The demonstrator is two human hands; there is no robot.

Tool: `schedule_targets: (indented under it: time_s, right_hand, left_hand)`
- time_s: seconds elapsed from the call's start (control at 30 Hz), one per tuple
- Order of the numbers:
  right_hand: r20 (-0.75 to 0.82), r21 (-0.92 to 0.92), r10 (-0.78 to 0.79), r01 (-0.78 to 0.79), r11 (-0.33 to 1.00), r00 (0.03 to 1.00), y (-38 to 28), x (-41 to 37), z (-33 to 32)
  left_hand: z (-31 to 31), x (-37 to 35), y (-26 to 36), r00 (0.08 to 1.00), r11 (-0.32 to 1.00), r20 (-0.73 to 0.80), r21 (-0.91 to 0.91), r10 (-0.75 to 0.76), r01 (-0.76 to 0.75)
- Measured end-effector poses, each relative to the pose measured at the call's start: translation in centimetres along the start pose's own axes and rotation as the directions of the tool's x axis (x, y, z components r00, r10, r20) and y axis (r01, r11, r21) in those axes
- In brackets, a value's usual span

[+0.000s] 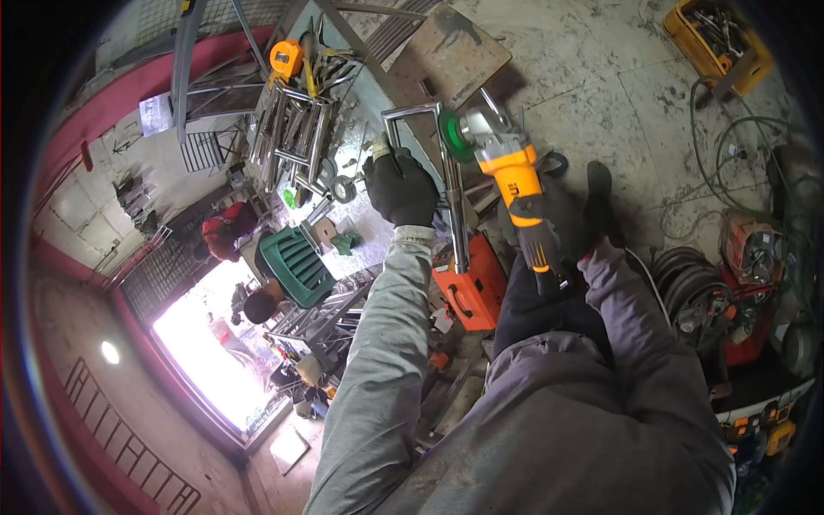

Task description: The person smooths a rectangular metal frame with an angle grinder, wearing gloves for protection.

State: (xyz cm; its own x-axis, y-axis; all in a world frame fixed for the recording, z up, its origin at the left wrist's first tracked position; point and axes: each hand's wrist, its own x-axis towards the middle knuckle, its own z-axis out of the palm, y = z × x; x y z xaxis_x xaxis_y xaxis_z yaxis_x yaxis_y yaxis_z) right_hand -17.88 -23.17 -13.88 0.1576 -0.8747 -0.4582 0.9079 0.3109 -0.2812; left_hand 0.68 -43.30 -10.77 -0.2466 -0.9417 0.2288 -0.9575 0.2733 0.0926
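My left hand point(402, 187), in a dark glove, is closed at the edge of the metal bench point(348, 133), beside a bent shiny metal tube piece point(452, 184); what its fingers hold is hidden. An orange and grey angle grinder point(512, 172) with a green disc point(455, 136) lies against or very near the tube. My right hand point(562, 225), dark-gloved, is wrapped round the grinder's body. Several shiny tube frames point(296, 129) and small wheels point(342, 189) rest on the bench to the left.
An orange toolbox point(472, 283) stands below the bench. A green plastic chair point(294, 268) is at the left, near a person point(261, 302). A yellow crate point(717, 43) of tools, green hoses point(730, 163) and coiled cables point(691, 292) lie on the right.
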Motion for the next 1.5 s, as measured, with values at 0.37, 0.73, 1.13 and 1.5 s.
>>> schedule_targets:
  time_s: [0.37, 0.73, 1.13, 1.5]
  right_hand:
    - [0.046, 0.066, 0.11, -0.112, 0.991, 0.993, 0.6, -2.2, -0.4]
    - [0.036, -0.065, 0.048, -0.046, 0.997, 0.998, 1.1, -1.8, -0.4]
    - [0.0, -0.868, -0.362, 0.18, 0.463, 0.932, -1.8, -3.7, 2.7]
    - [0.44, -0.877, -0.395, 0.481, 0.005, 0.807, -3.9, -2.6, 2.4]
  left_hand:
    - [-0.8, 0.1, 0.7, 0.993, 0.996, 0.074, -0.005, -0.087, 0.087]
    - [-1.0, 0.2, 0.8, 0.991, 0.996, 0.106, 0.022, -0.085, 0.083]
    - [-1.6, -0.4, 0.9, 0.996, 0.998, 0.072, -0.015, -0.06, 0.061]
    - [-1.1, 0.3, 0.6, 0.974, 0.99, 0.183, 0.014, -0.137, 0.137]
